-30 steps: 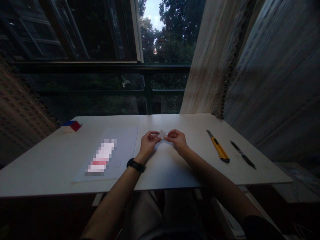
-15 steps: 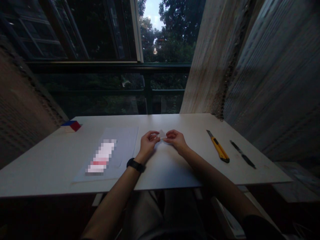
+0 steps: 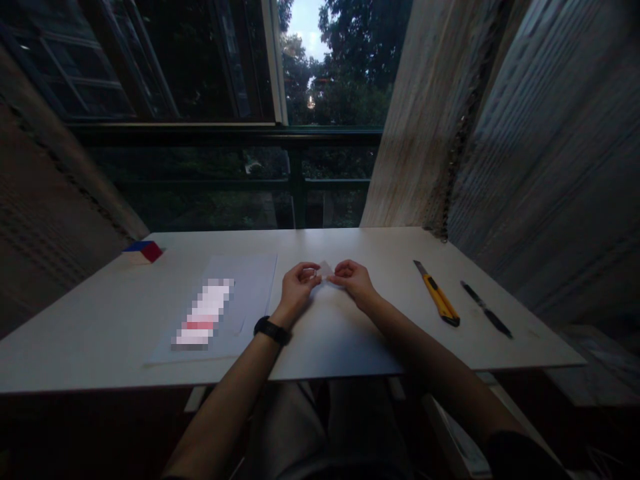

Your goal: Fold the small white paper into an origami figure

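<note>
A small piece of white paper (image 3: 325,268) is held between my two hands above the middle of the table. My left hand (image 3: 299,283), with a dark watch on its wrist, pinches the paper's left side with thumb and fingers. From the other side my right hand (image 3: 353,280) grips it the same way, fingers curled and thumb pressed in. The paper's upper part shows as a pale point between the fingertips; its lower part is mostly hidden, so its folds are hard to make out.
On the white table (image 3: 330,340), white sheets (image 3: 255,280) lie at left under a blurred-out patch. A red, blue and white cube (image 3: 143,252) sits at the far left. To the right lie a yellow utility knife (image 3: 437,294) and a black pen (image 3: 486,309). Curtains (image 3: 405,133) flank the window.
My hands stay almost in place, both pinching the paper. The paper's visible tip has shifted very slightly between the fingers. Everything else on the table is unchanged.
</note>
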`<state>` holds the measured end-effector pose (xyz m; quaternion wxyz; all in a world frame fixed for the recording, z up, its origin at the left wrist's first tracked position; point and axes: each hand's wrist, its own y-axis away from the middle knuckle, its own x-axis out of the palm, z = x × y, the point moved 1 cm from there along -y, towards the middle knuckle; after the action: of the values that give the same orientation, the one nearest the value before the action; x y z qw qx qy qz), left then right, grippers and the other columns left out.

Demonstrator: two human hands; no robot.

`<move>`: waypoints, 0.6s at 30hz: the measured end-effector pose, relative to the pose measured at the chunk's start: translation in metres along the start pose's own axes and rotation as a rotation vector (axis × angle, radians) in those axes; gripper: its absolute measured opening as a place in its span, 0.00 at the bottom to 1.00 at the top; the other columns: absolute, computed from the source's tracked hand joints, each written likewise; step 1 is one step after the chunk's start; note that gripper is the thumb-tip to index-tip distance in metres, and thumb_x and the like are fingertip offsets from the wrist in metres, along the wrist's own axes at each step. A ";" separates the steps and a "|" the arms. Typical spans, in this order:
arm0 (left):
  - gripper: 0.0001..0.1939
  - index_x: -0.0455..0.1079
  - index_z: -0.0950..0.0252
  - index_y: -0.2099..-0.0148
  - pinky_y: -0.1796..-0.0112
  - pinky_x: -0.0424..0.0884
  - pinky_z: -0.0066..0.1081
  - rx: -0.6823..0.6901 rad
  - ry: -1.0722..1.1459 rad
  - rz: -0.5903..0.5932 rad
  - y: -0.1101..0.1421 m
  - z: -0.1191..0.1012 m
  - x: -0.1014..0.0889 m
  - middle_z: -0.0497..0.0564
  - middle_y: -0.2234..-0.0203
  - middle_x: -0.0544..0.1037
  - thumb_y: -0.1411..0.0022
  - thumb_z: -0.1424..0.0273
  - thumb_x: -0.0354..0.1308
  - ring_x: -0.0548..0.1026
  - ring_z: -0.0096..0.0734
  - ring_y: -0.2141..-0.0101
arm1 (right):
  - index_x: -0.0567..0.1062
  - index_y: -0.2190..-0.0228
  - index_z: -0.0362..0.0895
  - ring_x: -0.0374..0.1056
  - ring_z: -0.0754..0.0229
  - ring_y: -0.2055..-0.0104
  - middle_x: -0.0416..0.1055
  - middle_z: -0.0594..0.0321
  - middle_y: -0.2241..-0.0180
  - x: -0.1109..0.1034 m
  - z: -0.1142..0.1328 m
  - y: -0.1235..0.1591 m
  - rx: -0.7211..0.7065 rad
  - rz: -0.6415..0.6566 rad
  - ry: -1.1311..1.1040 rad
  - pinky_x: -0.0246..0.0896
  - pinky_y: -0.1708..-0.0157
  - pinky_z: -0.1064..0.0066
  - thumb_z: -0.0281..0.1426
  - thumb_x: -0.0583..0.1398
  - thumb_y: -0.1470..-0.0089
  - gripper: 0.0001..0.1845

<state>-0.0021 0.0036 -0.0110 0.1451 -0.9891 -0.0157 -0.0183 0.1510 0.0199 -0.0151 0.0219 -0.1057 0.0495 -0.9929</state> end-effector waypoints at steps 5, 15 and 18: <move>0.15 0.71 0.67 0.66 0.70 0.68 0.26 -0.010 -0.006 0.003 -0.001 0.002 -0.001 0.46 0.78 0.72 0.61 0.75 0.65 0.71 0.25 0.74 | 0.69 0.79 0.42 0.61 0.68 0.81 0.67 0.70 0.84 -0.002 -0.003 -0.002 0.054 0.023 -0.034 0.54 0.78 0.74 0.31 0.72 0.82 0.23; 0.18 0.70 0.67 0.64 0.69 0.69 0.27 -0.074 0.066 0.030 0.001 0.000 -0.001 0.48 0.76 0.74 0.62 0.75 0.65 0.73 0.26 0.74 | 0.67 0.77 0.43 0.63 0.66 0.81 0.68 0.70 0.83 -0.004 -0.002 -0.001 0.093 0.043 -0.009 0.55 0.79 0.74 0.33 0.71 0.82 0.25; 0.19 0.70 0.67 0.63 0.69 0.69 0.27 -0.082 0.055 0.026 0.001 0.001 0.000 0.47 0.77 0.75 0.62 0.75 0.65 0.73 0.27 0.75 | 0.67 0.76 0.43 0.62 0.67 0.82 0.67 0.71 0.83 -0.003 -0.001 0.000 0.071 0.052 0.029 0.55 0.79 0.74 0.33 0.71 0.81 0.25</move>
<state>-0.0024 0.0033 -0.0117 0.1049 -0.9935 0.0019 -0.0442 0.1542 0.0203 -0.0164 0.0508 -0.0893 0.0172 -0.9946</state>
